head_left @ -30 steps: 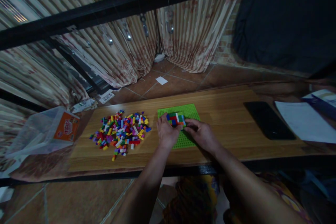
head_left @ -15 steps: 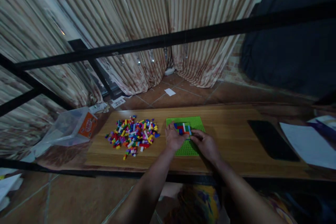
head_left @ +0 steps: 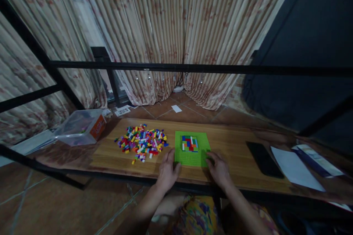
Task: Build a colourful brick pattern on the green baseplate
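A green studded baseplate [head_left: 190, 159] lies on the wooden tabletop in front of me. On its upper middle sits a flat square of toy bricks [head_left: 189, 144] in blue, red, white, green and orange, with a dark border. My left hand [head_left: 167, 170] is at the plate's left edge, fingers and thumb apart, the thumb by the near corner. At the right edge is my right hand [head_left: 219, 169], its fingers spread and the tips touching or just over the plate's rim. Neither hand shows a loose brick in it.
Left of the plate spreads a pile of loose colored bricks [head_left: 143, 141]. A clear plastic box [head_left: 79, 126] with an orange label stands at the far left. To the right lie a black phone-like slab [head_left: 264, 159] and white paper [head_left: 296, 169]. A black metal bar [head_left: 176, 67] crosses beyond the table.
Both hands have come away from the bricks and moved back and apart to the baseplate's two sides. The brick square is uncovered. The camera view has shifted and leveled.
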The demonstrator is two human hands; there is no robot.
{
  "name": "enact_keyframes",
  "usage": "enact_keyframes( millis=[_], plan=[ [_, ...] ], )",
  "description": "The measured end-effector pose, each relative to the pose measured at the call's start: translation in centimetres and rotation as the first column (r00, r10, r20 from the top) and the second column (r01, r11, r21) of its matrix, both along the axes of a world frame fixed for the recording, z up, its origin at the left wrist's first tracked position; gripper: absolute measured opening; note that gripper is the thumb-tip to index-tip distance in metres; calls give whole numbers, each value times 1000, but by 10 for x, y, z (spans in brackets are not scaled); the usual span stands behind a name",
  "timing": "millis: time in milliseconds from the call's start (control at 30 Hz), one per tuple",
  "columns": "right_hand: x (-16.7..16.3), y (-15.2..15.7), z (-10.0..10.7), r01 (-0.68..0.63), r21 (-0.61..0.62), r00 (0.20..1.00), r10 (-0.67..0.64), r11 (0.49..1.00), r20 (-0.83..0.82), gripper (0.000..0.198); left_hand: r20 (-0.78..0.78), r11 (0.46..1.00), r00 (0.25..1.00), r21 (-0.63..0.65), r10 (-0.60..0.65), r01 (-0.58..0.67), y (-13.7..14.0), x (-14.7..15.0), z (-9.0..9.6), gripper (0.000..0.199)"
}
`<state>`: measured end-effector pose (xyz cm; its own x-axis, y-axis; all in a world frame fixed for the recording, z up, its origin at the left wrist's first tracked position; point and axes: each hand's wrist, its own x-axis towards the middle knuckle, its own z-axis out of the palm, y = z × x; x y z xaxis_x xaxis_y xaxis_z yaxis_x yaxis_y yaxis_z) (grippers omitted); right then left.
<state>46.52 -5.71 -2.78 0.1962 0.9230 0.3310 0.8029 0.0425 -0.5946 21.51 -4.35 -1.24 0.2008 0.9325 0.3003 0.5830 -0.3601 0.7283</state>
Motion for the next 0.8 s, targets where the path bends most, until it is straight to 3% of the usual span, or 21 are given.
enact_keyframes(
  millis=[233, 500, 567, 667, 800],
  plan=[
    [-7, -20, -3, -57, -65, 997, 60, 996, 45, 36, -222, 995, 972, 50, -73, 86, -7, -1, 0, 54],
    [-9, -32, 15, -116, -153, 992, 124, 981, 40, 38, -347, 990, 937, 111, -44, 88, -7, 2, 1, 43],
    [-2, -30, 23, -39, -157, 997, 48, 987, 55, 36, -341, 986, 939, 141, -40, 93, -6, 1, 0, 41],
    [27, -24, 35, 203, -117, 978, -196, 972, 65, 39, -326, 976, 944, 190, -40, 107, -3, -1, -2, 38],
    [91, -21, 44, 544, -82, 839, -542, 835, 51, 57, -358, 966, 934, 235, -17, 108, -1, 0, -5, 38]
  ],
)
